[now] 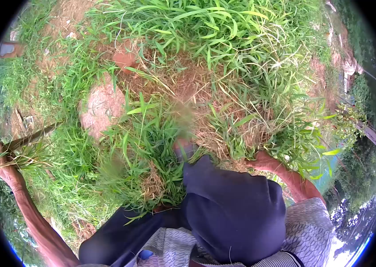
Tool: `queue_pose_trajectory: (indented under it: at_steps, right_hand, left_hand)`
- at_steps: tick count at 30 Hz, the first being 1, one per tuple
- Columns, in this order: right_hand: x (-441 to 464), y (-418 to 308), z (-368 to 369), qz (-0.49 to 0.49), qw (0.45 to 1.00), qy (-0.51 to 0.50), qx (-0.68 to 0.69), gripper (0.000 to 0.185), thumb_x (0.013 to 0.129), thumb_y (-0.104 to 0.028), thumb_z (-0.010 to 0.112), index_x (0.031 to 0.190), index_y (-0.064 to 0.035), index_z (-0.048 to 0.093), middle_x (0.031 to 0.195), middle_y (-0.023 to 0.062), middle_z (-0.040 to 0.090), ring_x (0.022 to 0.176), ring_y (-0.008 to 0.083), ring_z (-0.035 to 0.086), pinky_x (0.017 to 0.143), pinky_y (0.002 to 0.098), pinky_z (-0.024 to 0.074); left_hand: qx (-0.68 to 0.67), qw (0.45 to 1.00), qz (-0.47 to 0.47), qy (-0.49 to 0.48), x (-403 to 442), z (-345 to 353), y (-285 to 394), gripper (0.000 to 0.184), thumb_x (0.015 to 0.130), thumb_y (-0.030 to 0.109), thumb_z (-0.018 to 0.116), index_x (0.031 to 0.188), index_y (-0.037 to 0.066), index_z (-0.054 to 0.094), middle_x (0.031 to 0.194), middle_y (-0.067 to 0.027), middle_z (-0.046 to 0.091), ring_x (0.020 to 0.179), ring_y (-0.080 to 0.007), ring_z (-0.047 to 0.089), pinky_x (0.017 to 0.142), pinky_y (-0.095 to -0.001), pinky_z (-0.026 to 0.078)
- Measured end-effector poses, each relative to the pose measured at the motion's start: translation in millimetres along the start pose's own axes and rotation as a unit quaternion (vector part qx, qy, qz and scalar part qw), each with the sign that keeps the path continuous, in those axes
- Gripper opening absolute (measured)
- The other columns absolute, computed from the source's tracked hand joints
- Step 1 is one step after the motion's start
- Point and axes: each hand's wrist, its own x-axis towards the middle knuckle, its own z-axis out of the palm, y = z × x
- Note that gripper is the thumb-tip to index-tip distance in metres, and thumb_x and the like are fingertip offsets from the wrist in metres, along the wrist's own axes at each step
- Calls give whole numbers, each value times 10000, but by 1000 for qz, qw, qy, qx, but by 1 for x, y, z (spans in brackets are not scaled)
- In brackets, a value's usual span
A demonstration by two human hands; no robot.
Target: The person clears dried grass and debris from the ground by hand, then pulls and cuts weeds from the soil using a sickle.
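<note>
At the far left, my left hand (5, 171) is raised with its fingers closed around a tuft of cut grass (30, 159). A dark, narrow, blade-like strip (32, 136) also sticks out of that hand toward the right; its exact kind is unclear. My right hand (261, 161) is low beside my bent knee, closed at the base of a leafy clump of grass (259, 127) with green blades and dry straw. Leaves partly cover its fingers.
A pale, rounded stone (102, 107) sits in the grass left of centre, with a reddish stone (125, 59) beyond it. Tall green grass (197, 20) stands ahead. Dry straw (188, 84) covers the middle ground. My dark-trousered knee (237, 204) is bent in front.
</note>
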Motion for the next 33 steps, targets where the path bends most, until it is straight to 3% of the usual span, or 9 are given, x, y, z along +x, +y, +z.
queue_pose_trajectory:
  at_steps: [2, 4, 6, 10, 13, 22, 27, 30, 33]
  right_hand:
    - [4, -84, -4, 193, 856, 204, 433, 441, 904, -272, 547, 1246, -5, 469, 1017, 128, 551, 729, 222, 579, 642, 329, 548]
    - [20, -127, -28, -137, 955, 158, -209, 503, 793, -175, 651, 1253, -62, 480, 842, 108, 586, 658, 242, 593, 574, 350, 548]
    - [39, -178, -47, -269, 806, 280, -446, 652, 717, -113, 718, 1312, -131, 452, 951, 142, 604, 834, 258, 620, 625, 381, 569]
    - [81, -228, -77, -146, 786, 322, -507, 824, 711, -187, 730, 1407, -124, 293, 1345, 248, 374, 1116, 416, 500, 888, 447, 521]
    - [117, -201, -125, 60, 807, 304, -503, 646, 790, -304, 631, 1342, -53, 407, 1156, 244, 553, 936, 365, 610, 821, 433, 529]
    - [66, -141, -94, -69, 916, 187, -347, 357, 841, -227, 613, 565, -26, 508, 479, 64, 427, 404, 154, 393, 377, 363, 340]
    - [3, -39, -50, -97, 833, 117, -533, 256, 841, -264, 587, 785, -19, 639, 610, 105, 550, 545, 224, 521, 536, 409, 464]
    - [19, -117, -60, 142, 834, -33, -531, 323, 841, -364, 577, 824, -43, 615, 746, 118, 621, 641, 266, 579, 609, 408, 499]
    - [39, -203, -87, -53, 818, 169, -548, 371, 819, -396, 594, 903, -34, 591, 818, 144, 626, 703, 272, 601, 643, 409, 505]
  left_hand:
    - [7, 1000, 5, -4, 0, -4, 4, 440, 898, 363, 597, 1158, 9, 576, 917, -28, 602, 744, -89, 515, 623, -230, 426]
    - [24, 1000, 14, -11, -4, -3, 9, 426, 900, 396, 579, 1112, 26, 595, 874, -16, 576, 736, -98, 501, 625, -233, 407]
    - [28, 1000, -2, -3, -9, 4, 19, 411, 901, 396, 574, 1109, 42, 602, 858, -11, 562, 723, -98, 485, 610, -232, 388]
    - [125, 991, 19, -39, 7, -23, -12, 331, 937, 297, 503, 1194, 107, 590, 1019, -36, 506, 819, -120, 469, 676, -243, 387]
    - [160, 985, 2, -71, 21, -49, -46, 348, 978, 188, 430, 1299, 125, 550, 1237, -83, 489, 964, -163, 508, 789, -271, 442]
    - [128, 991, 2, -27, 14, -40, -37, 377, 967, 141, 429, 1335, 145, 509, 1273, -134, 495, 1033, -209, 534, 876, -303, 451]
    - [79, 996, -46, -2, 12, -30, -26, 379, 969, 154, 433, 1341, 147, 502, 1239, -138, 515, 1022, -203, 543, 870, -294, 461]
    - [53, 996, -69, 12, 7, -31, -16, 373, 952, 235, 475, 1297, 101, 524, 1162, -123, 538, 976, -187, 537, 829, -287, 454]
    - [40, 998, -43, 17, -13, -28, -6, 451, 900, 383, 587, 1145, 5, 597, 972, -71, 573, 831, -145, 497, 702, -279, 414]
